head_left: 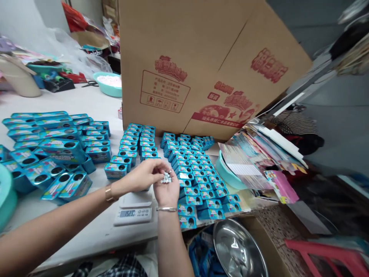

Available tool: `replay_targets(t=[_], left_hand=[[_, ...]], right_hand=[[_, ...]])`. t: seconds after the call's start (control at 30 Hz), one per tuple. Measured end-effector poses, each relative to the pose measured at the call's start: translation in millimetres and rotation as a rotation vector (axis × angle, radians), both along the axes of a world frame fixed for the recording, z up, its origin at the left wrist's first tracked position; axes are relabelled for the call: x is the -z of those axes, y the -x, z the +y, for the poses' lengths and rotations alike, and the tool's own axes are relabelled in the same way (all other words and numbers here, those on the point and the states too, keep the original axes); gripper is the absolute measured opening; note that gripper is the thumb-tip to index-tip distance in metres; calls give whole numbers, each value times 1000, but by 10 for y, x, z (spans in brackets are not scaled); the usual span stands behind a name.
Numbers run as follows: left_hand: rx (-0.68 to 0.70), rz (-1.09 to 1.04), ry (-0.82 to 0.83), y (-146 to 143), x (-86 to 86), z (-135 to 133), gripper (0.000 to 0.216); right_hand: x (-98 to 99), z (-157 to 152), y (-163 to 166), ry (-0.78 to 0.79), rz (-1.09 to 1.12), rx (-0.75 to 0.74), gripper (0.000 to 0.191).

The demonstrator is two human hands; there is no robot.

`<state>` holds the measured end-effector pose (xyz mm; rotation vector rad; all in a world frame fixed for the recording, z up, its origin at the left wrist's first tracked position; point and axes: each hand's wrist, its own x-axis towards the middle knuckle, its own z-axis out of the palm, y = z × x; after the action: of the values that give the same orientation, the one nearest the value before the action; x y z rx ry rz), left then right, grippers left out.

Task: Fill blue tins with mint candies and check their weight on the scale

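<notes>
My right hand (167, 192), with a silver bangle at the wrist, is cupped and holds a small heap of pale, whitish pellets (166, 178). From the left, my left hand (145, 174) reaches over it. Its fingers are curled together, thumb at the pellets; whether it pinches any is hidden. Beneath the hands stands a white digital scale (133, 215) with a lit display, its platform partly covered. Small blue boxes with round dark holes surround them: rows to the right (191, 177), columns beyond the hands (128, 148), and stacks at the left (62, 150).
A large cardboard carton (196, 69) stands behind the boxes. A turquoise bowl of whitish pieces (111, 90) is at the back left, another turquoise bowl (5, 196) at the left edge. Flat printed cards (245, 165) pile up rightward. Below the table edge sits a steel bowl (239, 250).
</notes>
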<state>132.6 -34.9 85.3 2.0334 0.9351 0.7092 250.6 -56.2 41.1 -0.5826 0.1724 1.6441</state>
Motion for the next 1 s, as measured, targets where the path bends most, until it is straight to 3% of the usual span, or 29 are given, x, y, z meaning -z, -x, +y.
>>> replay_targets(t=[0.1, 0.3, 0.47, 0.57, 0.73, 1.0], left_hand=[[-74, 14, 33, 151, 142, 38, 24], [-130, 270, -168, 345, 590, 4, 33], [-132, 530, -330, 352, 573, -58, 47], [-77, 679, -395, 251, 477, -80, 41], [-77, 619, -521, -138, 412, 80, 32], [-108, 647, -586, -613, 780, 526, 23]], right_hand=[[65, -10, -126, -7, 1, 76, 30], [105, -20, -401, 54, 67, 212, 29], [108, -53, -573, 48, 73, 277, 29], [127, -74, -637, 67, 84, 286, 30], [137, -92, -677, 78, 85, 263, 30], [171, -166, -870, 51, -17, 325, 24]])
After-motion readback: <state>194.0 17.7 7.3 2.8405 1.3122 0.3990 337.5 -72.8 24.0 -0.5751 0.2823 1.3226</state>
